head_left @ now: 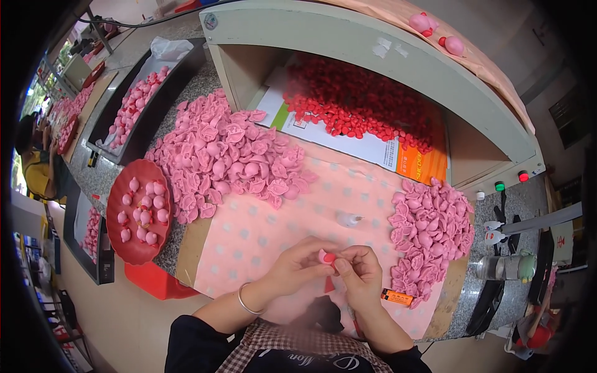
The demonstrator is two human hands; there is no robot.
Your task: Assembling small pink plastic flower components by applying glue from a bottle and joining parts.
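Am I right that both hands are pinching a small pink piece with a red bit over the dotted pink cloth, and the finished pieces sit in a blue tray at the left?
Not quite: the tray at the left is red, not blue, as the head view shows. The left hand and right hand do pinch the small pink piece over the dotted pink cloth.

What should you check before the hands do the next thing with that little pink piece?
1. Pink piece with its red tip is pinched between the left hand and right hand: ok.
2. Small glue bottle lies on the dotted cloth just beyond the hands: ok.
3. Pile of pink pieces close by the right hand: ok.
4. Red tray has space left: ok.
5. Red tip seated straight: cannot tell.
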